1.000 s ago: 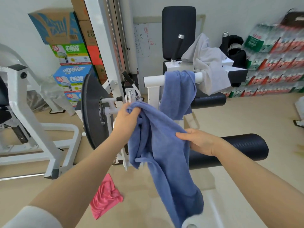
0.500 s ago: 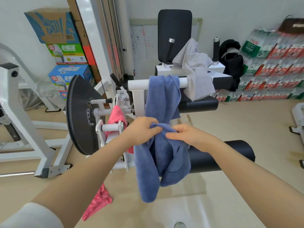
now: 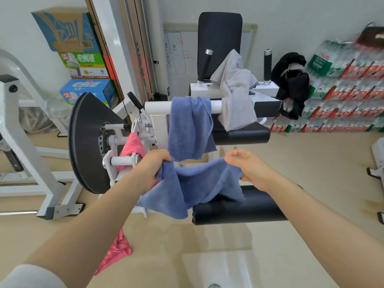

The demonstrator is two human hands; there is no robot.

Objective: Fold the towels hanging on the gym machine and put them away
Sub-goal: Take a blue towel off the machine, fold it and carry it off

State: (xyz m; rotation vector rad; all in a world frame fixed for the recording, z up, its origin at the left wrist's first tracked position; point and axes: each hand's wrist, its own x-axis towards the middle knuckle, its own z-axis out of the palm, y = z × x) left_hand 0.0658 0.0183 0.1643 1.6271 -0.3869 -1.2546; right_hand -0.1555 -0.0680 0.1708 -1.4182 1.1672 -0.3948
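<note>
Now my hands have drawn apart: my left hand grips one end of the blue towel and my right hand pinches the other, stretching it out just before the black roller pad, ready for its first fold.

Pink towel: middle hidden behind the left forearm.
Right fingertips: tucked under the blue towel.
Bottle packs: blurred, labels unreadable.
Whiteboard: writing too small.
</note>
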